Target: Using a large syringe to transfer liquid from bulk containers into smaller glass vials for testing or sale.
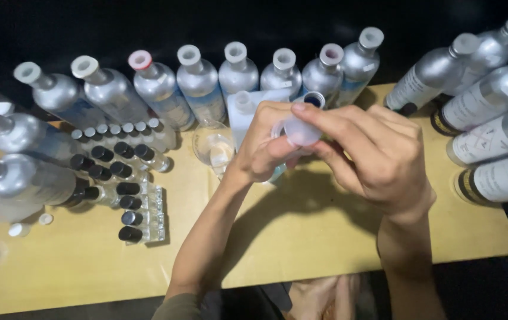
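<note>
Both hands raised over the bench (325,237): left hand (263,145) grips a small bottle (312,102) with open neck, right hand (378,154) pinches a translucent cap (300,130) just beside it; judged capping step, next needs cap squared on neck.

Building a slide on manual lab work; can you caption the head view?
Both hands, left and right, hold a small translucent plastic cap above a tan table ringed by silver aluminium bottles.

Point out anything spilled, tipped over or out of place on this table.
No spill shows. Two small white caps lie loose near the table's left edge, apart from any bottle. The silver bottles at the right seem to lie on their sides, unlike the upright back row.
</note>
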